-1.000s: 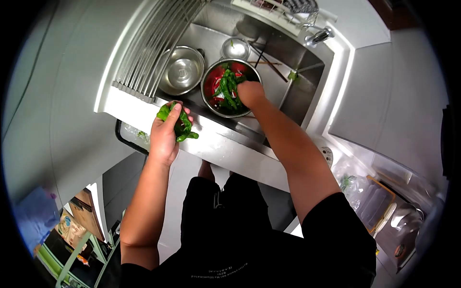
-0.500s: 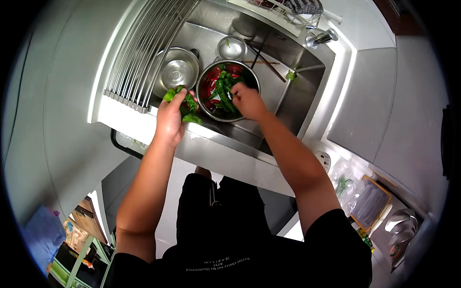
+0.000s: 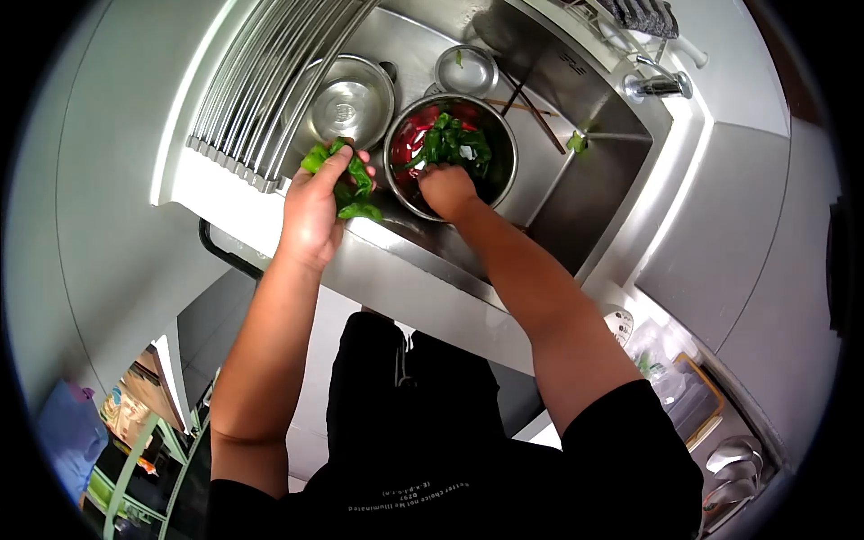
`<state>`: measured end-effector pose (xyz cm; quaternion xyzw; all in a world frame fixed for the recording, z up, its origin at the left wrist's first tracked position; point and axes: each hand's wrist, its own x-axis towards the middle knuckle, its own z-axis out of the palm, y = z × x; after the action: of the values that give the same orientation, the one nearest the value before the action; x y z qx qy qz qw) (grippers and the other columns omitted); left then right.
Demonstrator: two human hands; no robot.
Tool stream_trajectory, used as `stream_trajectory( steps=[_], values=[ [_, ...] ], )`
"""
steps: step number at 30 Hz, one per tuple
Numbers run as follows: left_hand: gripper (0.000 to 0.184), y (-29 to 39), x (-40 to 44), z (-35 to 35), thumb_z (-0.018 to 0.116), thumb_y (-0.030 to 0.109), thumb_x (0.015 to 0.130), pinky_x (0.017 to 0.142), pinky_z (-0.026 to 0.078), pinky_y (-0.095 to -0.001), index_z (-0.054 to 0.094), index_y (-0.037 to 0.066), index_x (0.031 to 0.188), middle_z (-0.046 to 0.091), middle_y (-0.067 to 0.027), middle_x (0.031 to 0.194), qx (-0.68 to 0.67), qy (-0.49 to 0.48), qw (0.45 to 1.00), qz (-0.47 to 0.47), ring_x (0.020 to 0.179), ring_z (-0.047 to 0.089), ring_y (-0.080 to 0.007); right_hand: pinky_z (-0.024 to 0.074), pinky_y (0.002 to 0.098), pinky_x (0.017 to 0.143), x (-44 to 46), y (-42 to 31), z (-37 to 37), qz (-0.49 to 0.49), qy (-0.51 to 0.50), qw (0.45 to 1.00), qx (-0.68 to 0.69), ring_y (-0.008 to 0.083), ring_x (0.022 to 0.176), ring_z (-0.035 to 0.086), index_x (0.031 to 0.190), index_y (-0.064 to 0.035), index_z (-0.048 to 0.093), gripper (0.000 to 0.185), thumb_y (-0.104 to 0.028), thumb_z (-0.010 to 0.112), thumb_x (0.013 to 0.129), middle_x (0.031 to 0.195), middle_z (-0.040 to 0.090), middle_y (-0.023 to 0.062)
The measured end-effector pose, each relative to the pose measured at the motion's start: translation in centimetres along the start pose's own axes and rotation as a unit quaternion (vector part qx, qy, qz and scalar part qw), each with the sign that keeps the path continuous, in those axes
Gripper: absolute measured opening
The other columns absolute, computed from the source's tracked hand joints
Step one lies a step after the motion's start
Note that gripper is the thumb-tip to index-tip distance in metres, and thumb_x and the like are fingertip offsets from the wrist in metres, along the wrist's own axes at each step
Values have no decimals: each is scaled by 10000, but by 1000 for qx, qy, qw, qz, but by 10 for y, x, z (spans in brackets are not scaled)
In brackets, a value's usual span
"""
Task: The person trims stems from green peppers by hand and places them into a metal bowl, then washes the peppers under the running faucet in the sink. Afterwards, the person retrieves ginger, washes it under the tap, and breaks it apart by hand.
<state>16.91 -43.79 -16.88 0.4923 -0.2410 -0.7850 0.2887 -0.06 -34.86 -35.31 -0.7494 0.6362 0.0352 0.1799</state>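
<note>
My left hand [image 3: 313, 205] is closed around green peppers [image 3: 357, 211], holding them over the near edge of the sink. Their bright ends stick out above and below my fingers. A steel bowl [image 3: 514, 162] stands in the sink, with red peppers [image 3: 407, 144] and dark green peppers [image 3: 456, 144] inside. My right hand [image 3: 447, 189] reaches into the near part of this bowl, its fingers curled down against the peppers. The fingertips are hidden, so what they grip does not show.
A larger steel basin [image 3: 378, 110] sits left of the bowl, partly under a roll-up drying rack [image 3: 270, 90]. Behind the bowl is a small metal bowl [image 3: 466, 70]. Chopsticks [image 3: 544, 126] and a green scrap [image 3: 577, 142] lie to the right, below the faucet [image 3: 661, 85].
My right hand has moved to the near left side of the bowl, and the green peppers there have shifted. My left hand keeps its peppers. The view has turned slightly.
</note>
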Motion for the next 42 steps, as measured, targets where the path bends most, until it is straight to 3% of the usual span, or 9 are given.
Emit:
stream_trajectory(
  steps=[7,10,15,18,22,28,35,39,42],
  values=[
    [184,-2,-6,-1,549,151,933,756,516,-341,533,46,1083,628,-89,935,-6,7,1000,9,837,616,-191,522,400,682,13,3,-4,-20,-35,999,29,293,758,659,825,-45,675,141,-107,557,777,813,666,119],
    [182,-1,-8,0,552,153,930,754,516,-339,534,45,1076,628,-91,938,-15,12,1000,15,836,616,-191,512,396,674,-4,11,-29,32,105,945,307,322,732,640,839,-27,650,138,-133,633,752,816,660,147],
    [164,-13,4,20,563,150,923,751,514,-340,542,36,1039,625,-90,926,-50,0,999,-13,832,616,-197,422,225,554,-46,13,-85,307,271,621,669,72,623,524,838,-27,598,71,-92,622,821,697,567,-4],
    [262,-37,24,46,584,223,919,828,487,-406,545,43,1105,613,-99,1020,-46,-29,998,-34,951,596,-216,380,217,498,-75,8,-113,305,320,476,760,65,558,478,895,-26,585,76,-79,597,843,716,575,7],
    [742,-39,17,75,635,444,854,1108,116,-543,307,76,1408,368,-134,1404,83,-2,994,-70,1353,261,-299,397,214,509,-100,-4,-120,282,333,508,743,66,577,506,903,-32,587,77,-84,598,847,725,580,7],
    [514,-21,-59,37,484,394,965,951,426,-349,395,94,1373,512,-78,1288,87,-72,993,-29,1125,504,-168,429,215,583,-96,-77,-129,125,233,704,659,49,654,515,924,-29,582,91,-17,593,834,791,580,7],
    [456,7,-150,-101,489,360,957,915,436,-354,461,60,1299,552,-82,1221,0,144,986,81,1079,531,-183,442,234,548,-47,-199,-176,-9,137,814,564,48,585,529,879,-25,600,114,-93,658,809,695,611,15],
    [385,24,-172,-160,523,306,933,882,429,-349,500,73,1239,553,-59,1188,-36,214,967,133,1038,531,-170,507,358,659,-5,-255,-181,-88,122,875,461,292,705,643,954,-57,650,195,-161,665,790,800,660,128],
    [322,37,-170,-189,529,295,932,865,421,-343,528,93,1183,552,-32,1140,-46,225,961,155,1015,520,-169,497,376,724,25,-276,-157,-85,202,910,351,311,819,628,1003,-75,669,247,-183,671,781,871,654,137]
  ],
)
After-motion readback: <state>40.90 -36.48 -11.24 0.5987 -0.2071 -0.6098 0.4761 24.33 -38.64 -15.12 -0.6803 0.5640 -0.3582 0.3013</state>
